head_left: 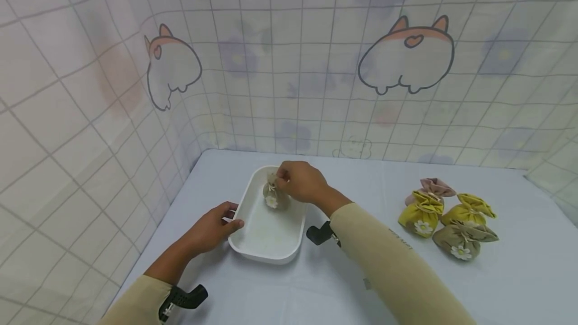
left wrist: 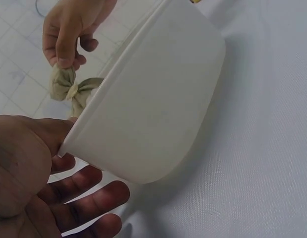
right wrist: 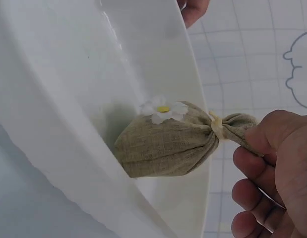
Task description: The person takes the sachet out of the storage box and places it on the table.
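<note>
A white tray (head_left: 266, 237) with rounded corners stands on the table in the head view. At its left side my left hand (head_left: 218, 229) holds the rim, the thumb over the edge and the other fingers outside the wall, as the left wrist view shows. Inside the far end of the tray is a grey-beige drawstring pouch (right wrist: 168, 144) with a white daisy on its front. My right hand (head_left: 301, 182) pinches the gathered top of this pouch between thumb and forefinger. In the right wrist view the pouch body hangs within the tray walls.
To the right on the table sits a group of pouches: a pink one (head_left: 437, 187) at the back, two yellow pouches (head_left: 421, 214) and a grey-beige pouch (head_left: 458, 239) in front. A curtain (head_left: 289, 64) with a grid pattern rises behind the table's far edge.
</note>
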A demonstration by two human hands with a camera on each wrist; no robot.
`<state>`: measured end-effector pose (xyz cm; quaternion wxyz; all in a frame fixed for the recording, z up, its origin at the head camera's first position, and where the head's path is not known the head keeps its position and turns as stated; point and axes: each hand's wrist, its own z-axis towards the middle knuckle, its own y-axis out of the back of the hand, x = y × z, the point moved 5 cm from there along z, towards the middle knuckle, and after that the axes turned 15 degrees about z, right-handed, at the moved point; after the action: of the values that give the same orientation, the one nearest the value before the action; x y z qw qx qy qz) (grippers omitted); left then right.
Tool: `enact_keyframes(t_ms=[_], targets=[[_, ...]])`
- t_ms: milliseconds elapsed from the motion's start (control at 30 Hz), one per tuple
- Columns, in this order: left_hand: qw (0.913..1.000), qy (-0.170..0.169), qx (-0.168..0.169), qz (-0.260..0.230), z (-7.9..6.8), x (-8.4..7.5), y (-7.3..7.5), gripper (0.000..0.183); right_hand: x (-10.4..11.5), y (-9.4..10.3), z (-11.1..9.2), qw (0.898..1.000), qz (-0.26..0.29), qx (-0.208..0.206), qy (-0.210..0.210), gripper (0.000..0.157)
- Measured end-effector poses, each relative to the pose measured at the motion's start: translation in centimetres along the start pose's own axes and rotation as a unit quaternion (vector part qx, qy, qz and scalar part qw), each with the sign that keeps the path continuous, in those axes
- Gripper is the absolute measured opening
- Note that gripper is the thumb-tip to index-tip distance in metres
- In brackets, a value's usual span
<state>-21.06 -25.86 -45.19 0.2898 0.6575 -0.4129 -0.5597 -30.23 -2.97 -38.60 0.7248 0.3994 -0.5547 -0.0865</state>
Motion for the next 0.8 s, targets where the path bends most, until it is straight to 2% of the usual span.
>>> enact_keyframes(t_ms=[467,800], targets=[[1.0000,0.004,-0.003,0.003,0.2,0.2,-0.2,0.052,0.3,2.8,-1.6,1.000,0.009,0.004,0.012,0.010],[1.0000,0.004,-0.005,0.007,0.1,0.1,0.0,0.053,0.4,4.8,-2.3,0.999,0.025,-0.022,0.018,0.009]])
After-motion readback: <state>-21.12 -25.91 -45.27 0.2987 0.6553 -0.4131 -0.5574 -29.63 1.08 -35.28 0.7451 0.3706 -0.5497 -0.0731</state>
